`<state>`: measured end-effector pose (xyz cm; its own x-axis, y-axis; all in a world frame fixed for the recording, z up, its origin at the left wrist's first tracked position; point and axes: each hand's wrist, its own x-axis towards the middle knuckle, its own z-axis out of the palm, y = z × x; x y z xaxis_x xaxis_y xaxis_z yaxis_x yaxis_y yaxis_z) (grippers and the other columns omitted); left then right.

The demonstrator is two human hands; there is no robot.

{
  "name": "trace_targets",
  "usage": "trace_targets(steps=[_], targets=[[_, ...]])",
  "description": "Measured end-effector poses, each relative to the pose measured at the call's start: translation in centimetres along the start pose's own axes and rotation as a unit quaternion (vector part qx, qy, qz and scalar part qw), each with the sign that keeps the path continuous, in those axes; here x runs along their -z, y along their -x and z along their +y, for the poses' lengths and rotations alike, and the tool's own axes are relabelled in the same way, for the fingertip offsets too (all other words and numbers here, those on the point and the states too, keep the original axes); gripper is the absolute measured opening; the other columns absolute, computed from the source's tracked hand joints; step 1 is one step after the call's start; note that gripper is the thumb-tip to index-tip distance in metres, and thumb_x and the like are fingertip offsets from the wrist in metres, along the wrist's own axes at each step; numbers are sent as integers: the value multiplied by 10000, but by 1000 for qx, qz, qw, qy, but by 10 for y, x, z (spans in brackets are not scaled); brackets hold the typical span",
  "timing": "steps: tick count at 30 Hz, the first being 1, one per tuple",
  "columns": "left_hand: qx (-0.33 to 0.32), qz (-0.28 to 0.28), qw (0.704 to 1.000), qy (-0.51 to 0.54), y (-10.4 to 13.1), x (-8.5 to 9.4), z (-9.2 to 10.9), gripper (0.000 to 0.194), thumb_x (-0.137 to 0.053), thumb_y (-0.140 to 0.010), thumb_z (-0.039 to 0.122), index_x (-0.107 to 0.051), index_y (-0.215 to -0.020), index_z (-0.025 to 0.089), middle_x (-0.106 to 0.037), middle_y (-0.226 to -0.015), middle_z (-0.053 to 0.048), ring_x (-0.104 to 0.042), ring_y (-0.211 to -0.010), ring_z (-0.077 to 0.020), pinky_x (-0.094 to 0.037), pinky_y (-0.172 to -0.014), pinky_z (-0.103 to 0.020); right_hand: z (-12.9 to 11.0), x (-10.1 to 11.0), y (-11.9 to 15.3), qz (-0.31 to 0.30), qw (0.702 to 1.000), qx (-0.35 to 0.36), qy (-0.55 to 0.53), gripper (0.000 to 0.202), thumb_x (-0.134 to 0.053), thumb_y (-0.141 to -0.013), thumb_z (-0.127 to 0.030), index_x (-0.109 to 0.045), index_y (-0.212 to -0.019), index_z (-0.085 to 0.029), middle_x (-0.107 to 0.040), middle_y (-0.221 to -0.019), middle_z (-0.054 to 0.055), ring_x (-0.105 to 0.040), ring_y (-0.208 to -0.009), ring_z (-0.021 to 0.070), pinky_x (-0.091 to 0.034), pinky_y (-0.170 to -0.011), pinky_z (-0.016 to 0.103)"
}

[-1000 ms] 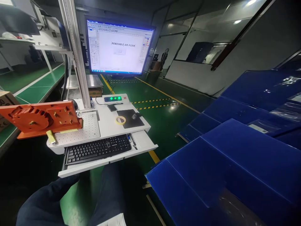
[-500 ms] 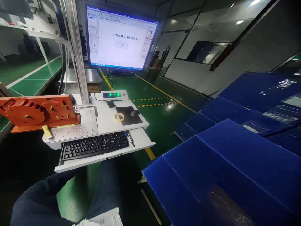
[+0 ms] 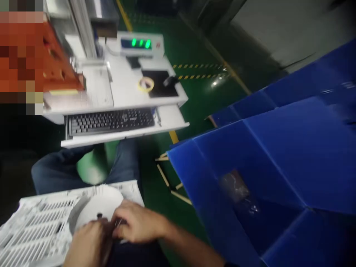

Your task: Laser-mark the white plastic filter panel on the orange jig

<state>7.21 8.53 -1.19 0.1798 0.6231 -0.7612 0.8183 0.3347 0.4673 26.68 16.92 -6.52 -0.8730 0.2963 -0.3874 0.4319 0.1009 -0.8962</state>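
Note:
A white plastic grille panel [image 3: 47, 218] with slotted vents and a round disc lies across my lap at the bottom left. My right hand [image 3: 137, 222] rests on its near right edge, fingers curled against the disc. My left hand [image 3: 89, 243] lies beside it on the panel's lower edge, fingers bent onto the plastic. The picture is motion-blurred, so the exact grip is unclear. My knees in dark trousers [image 3: 83, 165] show beyond the panel.
A white workstation [image 3: 122, 85] ahead carries a black keyboard [image 3: 109, 120], a tape roll [image 3: 146, 84], a mouse on a black pad [image 3: 162, 83] and a box with green lights [image 3: 139, 43]. An orange fixture [image 3: 59, 68] stands at its left. Blue corrugated bins [image 3: 278, 167] fill the right.
The view has dropped down toward my lap. The white grille panel and both hands, out of sight before, are now in view; the monitor has left the top.

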Motion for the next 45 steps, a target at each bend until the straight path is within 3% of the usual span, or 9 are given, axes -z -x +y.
trace_targets(steps=[5, 8, 11, 14, 19, 23, 33, 39, 45], targets=[[-26, 19, 999, 20, 2, 22, 10, 338, -513, -1084, 368, -791, -982, 204, -792, -952, -108, -750, -880, -254, -524, -807, -347, -13, 25, 10, 63, 993, 50, -85, 241, -710, -1079, -380, -746, -1254, -220, -753, -1191, 83, -705, -1107, 230, -575, -1002, 370], [-12, 31, 997, 77, -4, 36, 12, 370, -564, -1095, 471, -807, -1051, 194, -797, -977, -87, -725, -853, -225, -501, -766, -326, -5, 37, 19, 89, 977, 70, -179, 348, -644, -1116, -405, -680, -1428, -255, -716, -1367, 99, -749, -1001, 187, -632, -897, 335], [-14, 27, 991, 127, -7, 45, 9, 429, -502, -1136, 491, -778, -1024, 182, -764, -894, -46, -678, -789, -186, -468, -726, -303, 9, 33, 31, 126, 964, 86, -218, 336, -638, -1119, -416, -699, -1407, -253, -703, -1425, 117, -766, -1105, 213, -638, -984, 368], [-25, 22, 990, 136, -5, 50, 2, 442, -435, -1164, 450, -749, -1013, 178, -732, -859, -30, -636, -757, -165, -447, -707, -292, 25, 16, 40, 243, 947, 117, -173, 280, -691, -1078, -424, -749, -1264, -223, -755, -1258, 132, -716, -1225, 284, -599, -1054, 451], [-89, 0, 985, 149, 2, 54, -8, 326, -545, -1134, 418, -744, -1309, 229, -780, -1107, -63, -710, -888, -185, -515, -788, -288, 45, -20, 33, 394, 900, 183, -48, 104, -657, -992, -267, -710, -922, -210, -704, -849, 51, -679, -842, 240, -575, -874, 471], [-156, -30, 987, 39, 4, 60, -9, 304, -613, -1100, 373, -750, -1345, 258, -743, -1111, -74, -714, -959, -220, -517, -813, -302, 41, -31, 17, 483, 851, 202, -42, 272, -565, -995, -144, -595, -735, -220, -592, -703, 28, -571, -700, 207, -524, -734, 433], [-208, -32, 973, -98, 18, 85, -2, 141, -596, -1058, 132, -706, -1097, 210, -665, -950, -34, -626, -699, -180, -423, -620, -318, 1, 0, 8, 457, 851, 258, 18, 299, -566, -994, -113, -617, -723, -227, -559, -652, 23, -536, -651, 206, -487, -665, 432], [-217, 21, 975, -34, 36, 96, -14, 344, -679, -871, -64, -653, -1079, 209, -743, -1040, 4, -717, -827, -178, -447, -645, -300, -29, 13, 4, 454, 857, 232, 68, 348, -585, -1049, -219, -618, -704, -247, -548, -633, 30, -550, -620, 212, -455, -611, 417], [-183, 93, 971, 121, 51, 100, -19, 307, -694, -886, -31, -690, -1094, 194, -822, -1005, -4, -770, -931, -205, -506, -736, -285, -61, 29, -9, 450, 851, 254, 88, 345, -624, -1011, -178, -624, -670, -230, -519, -587, -2, -520, -583, 176, -393, -563, 366]])
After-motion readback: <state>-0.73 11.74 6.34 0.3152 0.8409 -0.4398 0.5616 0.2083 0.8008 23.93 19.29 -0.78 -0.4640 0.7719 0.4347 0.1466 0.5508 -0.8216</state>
